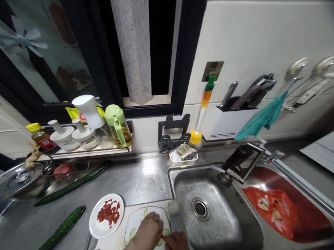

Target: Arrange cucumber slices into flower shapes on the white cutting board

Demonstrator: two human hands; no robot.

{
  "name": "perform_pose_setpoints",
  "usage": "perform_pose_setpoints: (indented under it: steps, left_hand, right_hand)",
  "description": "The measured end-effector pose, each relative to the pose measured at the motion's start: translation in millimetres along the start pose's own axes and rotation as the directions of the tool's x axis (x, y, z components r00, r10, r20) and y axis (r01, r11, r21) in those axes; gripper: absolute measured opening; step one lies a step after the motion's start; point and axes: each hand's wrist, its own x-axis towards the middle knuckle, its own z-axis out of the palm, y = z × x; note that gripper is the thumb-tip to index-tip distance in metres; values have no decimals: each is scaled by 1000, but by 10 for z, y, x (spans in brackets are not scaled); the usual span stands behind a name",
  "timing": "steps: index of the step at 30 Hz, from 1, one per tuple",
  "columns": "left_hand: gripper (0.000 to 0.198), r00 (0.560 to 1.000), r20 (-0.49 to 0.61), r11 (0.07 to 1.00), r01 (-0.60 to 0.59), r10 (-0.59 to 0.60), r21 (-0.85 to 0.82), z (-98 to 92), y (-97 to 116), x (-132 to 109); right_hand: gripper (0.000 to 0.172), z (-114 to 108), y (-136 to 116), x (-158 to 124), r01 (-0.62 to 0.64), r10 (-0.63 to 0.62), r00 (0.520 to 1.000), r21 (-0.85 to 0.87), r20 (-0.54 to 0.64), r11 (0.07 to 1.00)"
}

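Observation:
My left hand (149, 229) is closed above a squarish white plate (131, 215) that carries thin cucumber slices (132, 234). Just right of it, over the plate's edge, my right hand (177, 245) has its fingers pinched together. A speck of red, apparently a goji berry (161, 236), shows where the fingertips of both hands meet. Whether the left fingers hold anything more is hidden. On the left stands a round white plate (93, 222) with dried red goji berries (108, 212) scattered on it.
Two cucumbers (61, 230) lie on the steel counter at left, near a lidded pot (22, 180). A rack holds an oil jug (118, 125) and seasoning jars. Right of my hands is a sink (218, 215) with a black faucet (235, 163); a red bag (283, 211) lies in the second basin.

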Motion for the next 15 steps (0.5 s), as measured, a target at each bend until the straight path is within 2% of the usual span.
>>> perform_pose_setpoints:
  steps: [4, 8, 12, 15]
  left_hand:
    - [22, 995, -71, 993, 60, -67, -102, -42, -49, -88]
    - [26, 969, -191, 965, 111, -158, -238, -85, -164, -297]
    - [24, 922, -282, 929, 167, -266, -330, -80, -435, -607]
    - [24, 882, -288, 896, 261, -372, -359, -69, -732, -867]
  right_hand:
    - [31, -67, -33, 14, 4, -3, 1000, 44, -14, 999]
    - [28, -115, 13, 9, 5, -1, 999, 89, -45, 996]
    - [21, -120, 147, -16, 65, -61, 997, 104, -37, 992]
    - [18, -79, 178, -42, 117, -116, 993, 77, -24, 990]
